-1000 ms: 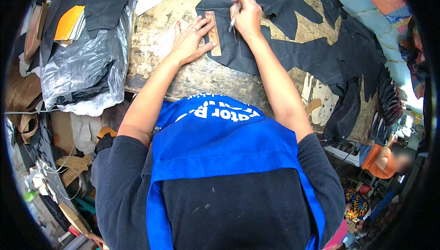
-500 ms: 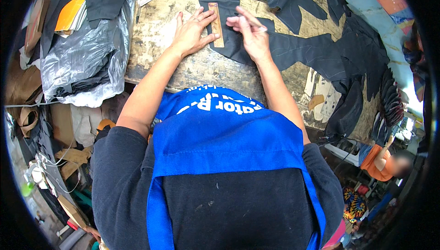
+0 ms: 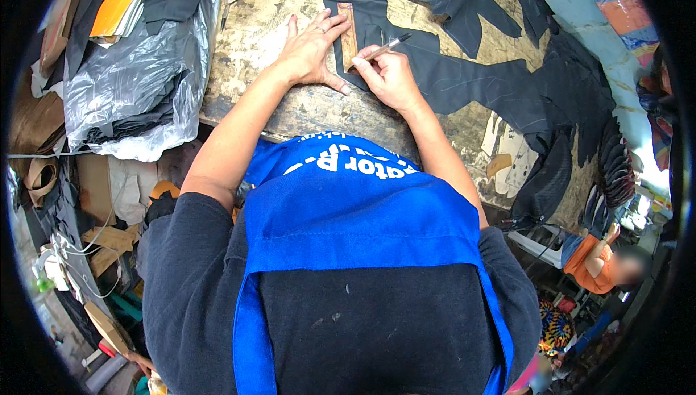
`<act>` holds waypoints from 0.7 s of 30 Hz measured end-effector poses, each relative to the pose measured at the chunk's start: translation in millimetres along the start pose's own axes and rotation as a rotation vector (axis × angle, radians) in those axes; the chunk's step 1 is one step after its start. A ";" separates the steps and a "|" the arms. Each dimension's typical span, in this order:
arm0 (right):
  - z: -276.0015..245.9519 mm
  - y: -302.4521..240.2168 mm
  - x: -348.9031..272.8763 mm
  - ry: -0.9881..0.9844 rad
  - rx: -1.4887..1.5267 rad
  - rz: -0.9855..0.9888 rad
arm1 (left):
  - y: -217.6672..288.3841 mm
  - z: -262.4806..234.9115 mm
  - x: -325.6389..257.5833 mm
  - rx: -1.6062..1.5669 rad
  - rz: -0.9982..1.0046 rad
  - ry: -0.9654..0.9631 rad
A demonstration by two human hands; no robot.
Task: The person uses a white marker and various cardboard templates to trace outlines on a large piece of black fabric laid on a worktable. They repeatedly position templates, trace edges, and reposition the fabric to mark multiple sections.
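Observation:
My left hand [image 3: 308,53] lies flat with fingers spread, its fingertips on a narrow wooden strip [image 3: 349,31]. The strip rests on a piece of black sheet material [image 3: 464,72], leather or fabric, marked with thin pale lines. In my right hand [image 3: 395,82] a slim pen [image 3: 389,46] is pinched, slanting up and away to the right. That hand sits against the near end of the strip. My fingers hide the pen's writing tip, so I cannot tell whether it touches the sheet.
The worn wooden table [image 3: 250,83] extends under the work. A clear plastic bag [image 3: 138,112] of black pieces stands at left. Another pen [image 3: 225,12] lies near the table's left edge. White templates [image 3: 511,159] lie at right. An orange-clothed person [image 3: 591,264] sits at far right.
My right hand has come down and left to the near end of the strip, its fingers closing from extended to a pinch on the pen. My left thumb has slid off the strip.

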State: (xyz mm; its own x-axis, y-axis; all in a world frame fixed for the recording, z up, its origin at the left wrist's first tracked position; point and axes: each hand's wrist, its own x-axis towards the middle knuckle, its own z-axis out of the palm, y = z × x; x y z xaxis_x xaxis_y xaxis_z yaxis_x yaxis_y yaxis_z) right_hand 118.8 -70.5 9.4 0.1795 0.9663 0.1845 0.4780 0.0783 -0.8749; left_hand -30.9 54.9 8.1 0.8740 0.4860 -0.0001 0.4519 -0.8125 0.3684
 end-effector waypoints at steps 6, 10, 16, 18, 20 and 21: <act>3.0 -10.4 7.1 0.001 -0.093 -0.080 | 2.9 -3.3 1.2 0.014 -0.017 -0.015; 6.0 -12.4 25.2 0.098 -0.180 -0.109 | 4.3 -6.3 3.0 0.003 -0.041 -0.019; 7.8 -5.8 34.4 0.061 -0.118 -0.064 | 4.3 -7.8 6.3 0.047 -0.078 -0.036; 8.0 -0.8 41.4 0.094 -0.198 -0.201 | 5.6 -5.0 5.0 0.001 -0.120 0.041; 9.2 5.9 60.9 0.134 -0.233 -0.208 | 8.4 -2.0 3.0 -0.024 -0.200 0.089; 10.1 9.1 70.8 0.154 -0.249 -0.211 | 10.0 -1.2 1.6 -0.028 -0.232 0.094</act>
State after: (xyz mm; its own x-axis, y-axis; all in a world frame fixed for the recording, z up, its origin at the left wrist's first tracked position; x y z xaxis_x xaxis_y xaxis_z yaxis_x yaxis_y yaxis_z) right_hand 127.2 1.0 10.0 0.1726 0.8854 0.4316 0.7101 0.1918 -0.6775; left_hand -25.1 47.9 12.9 0.7267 0.6869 -0.0020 0.6319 -0.6673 0.3942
